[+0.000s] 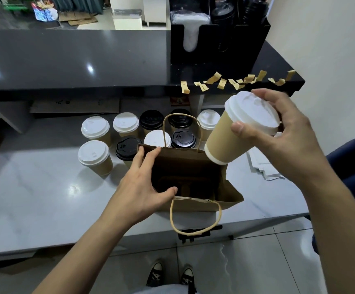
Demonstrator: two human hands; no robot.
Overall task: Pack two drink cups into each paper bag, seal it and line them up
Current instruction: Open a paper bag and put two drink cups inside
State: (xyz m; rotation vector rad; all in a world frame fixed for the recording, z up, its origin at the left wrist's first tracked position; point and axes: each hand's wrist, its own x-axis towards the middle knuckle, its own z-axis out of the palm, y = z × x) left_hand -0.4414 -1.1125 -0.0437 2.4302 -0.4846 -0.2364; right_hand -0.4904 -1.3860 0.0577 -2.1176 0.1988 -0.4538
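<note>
Head view showed the left hand [142, 183] with spread fingers holding the left rim of an open paper bag [195, 183], thumb at the near edge and fingertips at the far one, keeping the mouth wide. The right hand [278, 132] gripped a tilted drink cup [233, 136] by its white lid, thumb and fingers curled round the rim, with the cup's base hanging just over the bag's far right corner and not yet inside. Nothing that could be read as a cup showed in the bag's dark interior, so this looked like the first cup for this bag. Nine more lidded cups [129, 134] stood on the pale worktop [34, 194] just beyond the bag, some with white lids and some with black. Paper seal stickers [236, 81] hung along the edge of the dark counter [76, 58] at the far side. No sealed bags appeared anywhere in view, so nearly all the packing, sealing and lining up seemed left to do.
</note>
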